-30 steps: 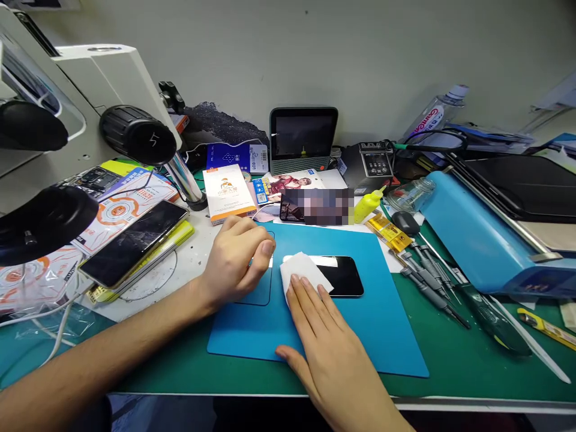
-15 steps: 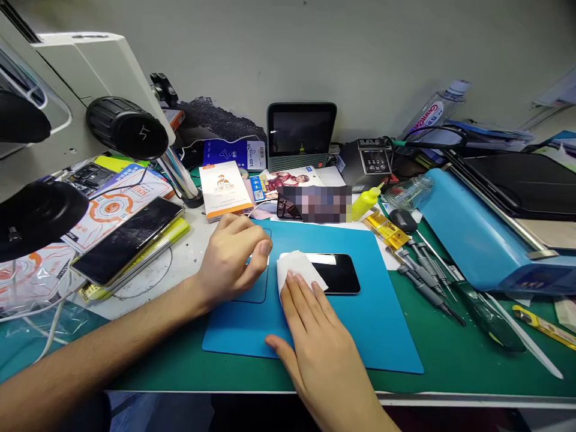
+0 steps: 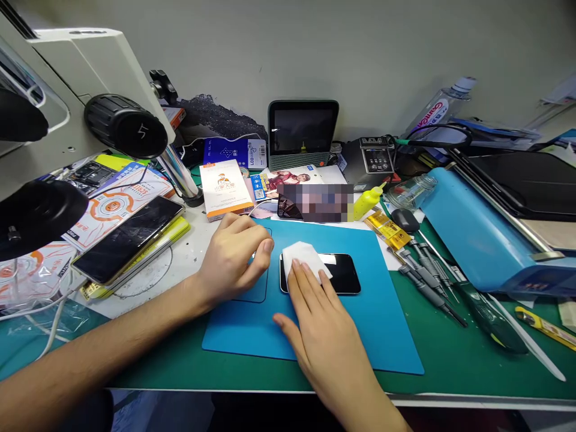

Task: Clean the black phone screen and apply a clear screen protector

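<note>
My right hand [image 3: 330, 330] lies with its fingers stretched flat on a folded white wipe [image 3: 302, 255], thumb held apart. The wipe covers the left part of a black-screened smartphone [image 3: 346, 273], which lies face up on a blue mat [image 3: 382, 336]. To the left, my left hand [image 3: 236, 255] is closed, its thumb pressed against the curled fingers. What it holds, if anything, is hidden. Partly under that hand shows a clear rectangular sheet with a thin dark outline [image 3: 254, 294], which looks like a screen protector.
A microscope [image 3: 126, 126] stands at the left, near another phone [image 3: 128, 240] on a stack. Behind the mat are a white-orange box [image 3: 225, 189], a small display [image 3: 303, 129] and a yellow bottle [image 3: 368, 203]. Screwdrivers [image 3: 427, 276] and a blue machine [image 3: 477, 234] are at the right.
My right hand and the wipe have moved slightly up and to the right over the phone, uncovering its lower left corner. My left hand has stayed nearly still.
</note>
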Action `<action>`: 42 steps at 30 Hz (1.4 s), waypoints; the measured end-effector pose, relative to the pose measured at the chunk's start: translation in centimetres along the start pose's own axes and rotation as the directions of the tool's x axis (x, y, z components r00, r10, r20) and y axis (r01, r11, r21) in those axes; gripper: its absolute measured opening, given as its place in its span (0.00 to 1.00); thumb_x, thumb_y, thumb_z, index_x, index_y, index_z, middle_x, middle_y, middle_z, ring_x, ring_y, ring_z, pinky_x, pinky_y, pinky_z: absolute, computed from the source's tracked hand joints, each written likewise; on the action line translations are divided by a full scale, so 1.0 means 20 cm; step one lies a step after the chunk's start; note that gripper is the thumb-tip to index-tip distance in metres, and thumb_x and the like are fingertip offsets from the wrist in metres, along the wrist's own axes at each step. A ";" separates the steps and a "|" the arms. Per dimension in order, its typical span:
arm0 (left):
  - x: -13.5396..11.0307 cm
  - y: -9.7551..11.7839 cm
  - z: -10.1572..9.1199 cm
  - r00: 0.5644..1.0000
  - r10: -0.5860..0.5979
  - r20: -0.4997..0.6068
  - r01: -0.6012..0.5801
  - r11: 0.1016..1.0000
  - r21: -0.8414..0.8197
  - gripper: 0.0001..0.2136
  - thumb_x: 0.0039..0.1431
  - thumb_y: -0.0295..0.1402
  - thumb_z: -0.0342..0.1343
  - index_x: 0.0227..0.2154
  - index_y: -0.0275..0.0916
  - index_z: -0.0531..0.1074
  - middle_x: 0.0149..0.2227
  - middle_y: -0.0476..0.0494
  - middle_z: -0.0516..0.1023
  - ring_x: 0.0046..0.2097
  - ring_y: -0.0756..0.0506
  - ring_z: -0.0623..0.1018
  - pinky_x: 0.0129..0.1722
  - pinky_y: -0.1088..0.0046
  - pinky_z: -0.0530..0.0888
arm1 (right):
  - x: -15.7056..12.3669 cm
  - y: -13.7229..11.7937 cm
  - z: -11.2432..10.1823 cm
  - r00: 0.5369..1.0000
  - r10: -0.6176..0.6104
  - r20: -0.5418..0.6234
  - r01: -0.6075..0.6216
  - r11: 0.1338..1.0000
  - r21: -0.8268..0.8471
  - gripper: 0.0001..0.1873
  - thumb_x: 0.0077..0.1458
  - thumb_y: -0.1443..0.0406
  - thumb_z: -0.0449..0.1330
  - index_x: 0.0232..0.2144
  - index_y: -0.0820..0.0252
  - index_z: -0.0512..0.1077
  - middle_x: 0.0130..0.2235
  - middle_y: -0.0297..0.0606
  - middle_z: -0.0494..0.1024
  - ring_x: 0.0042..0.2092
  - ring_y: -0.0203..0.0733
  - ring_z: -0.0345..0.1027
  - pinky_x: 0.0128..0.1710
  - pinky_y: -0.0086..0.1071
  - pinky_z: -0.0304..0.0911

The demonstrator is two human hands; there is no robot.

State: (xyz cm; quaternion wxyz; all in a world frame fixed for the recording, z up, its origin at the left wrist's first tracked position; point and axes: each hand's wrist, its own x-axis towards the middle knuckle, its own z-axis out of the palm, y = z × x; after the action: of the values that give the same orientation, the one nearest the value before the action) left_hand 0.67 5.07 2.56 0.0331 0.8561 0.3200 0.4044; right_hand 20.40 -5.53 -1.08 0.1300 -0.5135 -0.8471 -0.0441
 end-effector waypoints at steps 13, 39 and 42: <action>0.00 0.00 0.01 1.000 0.021 0.021 -0.022 0.999 0.044 0.12 0.72 0.27 0.46 0.29 0.41 0.63 0.26 0.50 0.71 0.33 0.46 0.68 0.40 0.62 0.64 | -0.04 0.09 -0.01 1.000 -0.026 -0.008 0.025 0.998 -0.054 0.36 0.73 0.51 0.50 0.69 0.75 0.61 0.72 0.54 0.61 0.73 0.56 0.57 0.71 0.54 0.59; 0.00 0.01 0.01 0.998 0.010 0.055 -0.013 0.998 0.065 0.12 0.72 0.28 0.46 0.29 0.42 0.63 0.27 0.49 0.72 0.33 0.45 0.70 0.40 0.62 0.65 | -0.14 0.19 -0.04 0.999 0.013 -0.033 -0.015 0.997 -0.075 0.36 0.74 0.52 0.50 0.72 0.70 0.56 0.72 0.52 0.62 0.73 0.55 0.58 0.73 0.53 0.54; 0.00 0.01 0.01 0.998 0.015 0.056 -0.019 0.998 0.063 0.12 0.72 0.28 0.47 0.30 0.41 0.63 0.27 0.49 0.72 0.33 0.45 0.69 0.40 0.62 0.64 | -0.04 0.22 -0.03 0.998 0.061 -0.002 -0.061 0.995 -0.078 0.36 0.75 0.51 0.46 0.72 0.74 0.57 0.73 0.54 0.60 0.73 0.56 0.56 0.72 0.55 0.56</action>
State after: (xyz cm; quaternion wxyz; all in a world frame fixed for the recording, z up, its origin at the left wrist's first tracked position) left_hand 0.90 4.88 2.53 0.0115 0.8704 0.3242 0.3703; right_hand 24.73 -4.28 -1.07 0.1110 -0.5438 -0.8286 -0.0731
